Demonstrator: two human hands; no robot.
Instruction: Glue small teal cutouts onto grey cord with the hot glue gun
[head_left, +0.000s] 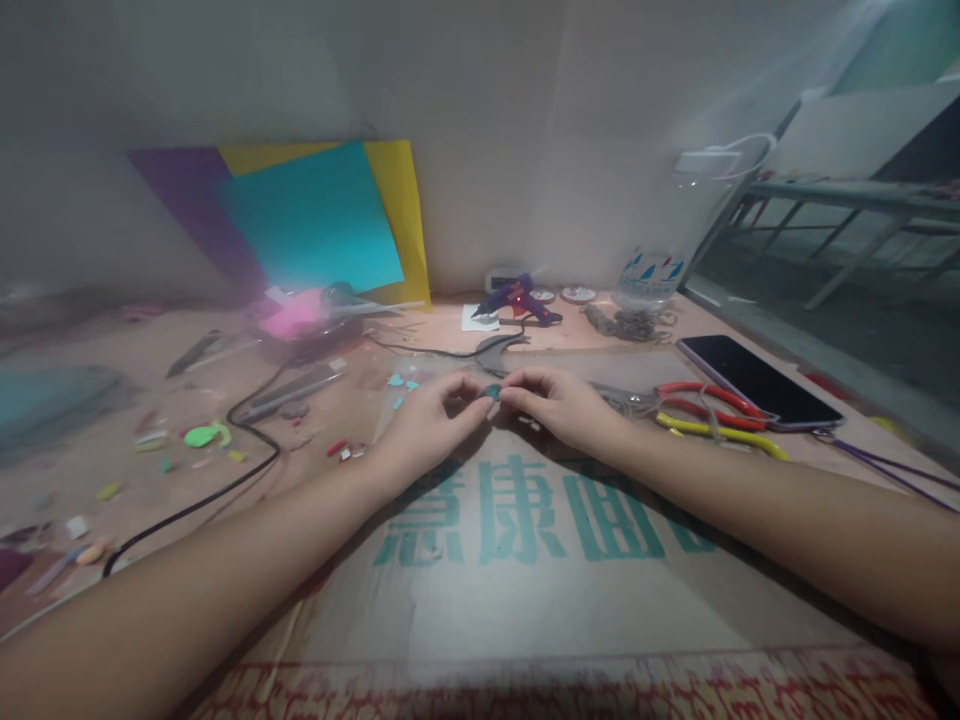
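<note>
Between the fingertips of both hands is a small teal piece (pixel 492 391), partly covered by the fingers; its exact kind is too small to make out. My left hand (pixel 442 415) pinches it from the left, thumb and forefinger closed. From the right, my right hand (pixel 551 400) closes its thumb and forefinger on the same piece. Both hands hover over a board with green printed characters (pixel 517 510). Several light-blue cut scraps (pixel 397 381) lie just left of my left hand.
A glue gun (pixel 514 297) rests on white paper at the back. On the right are red- and yellow-handled pliers (pixel 712 405), a phone (pixel 757 380) and a clear bottle (pixel 652 240). Coloured sheets (pixel 315 220) lean on the wall. A black cord (pixel 247 425) crosses the scrap-strewn left side.
</note>
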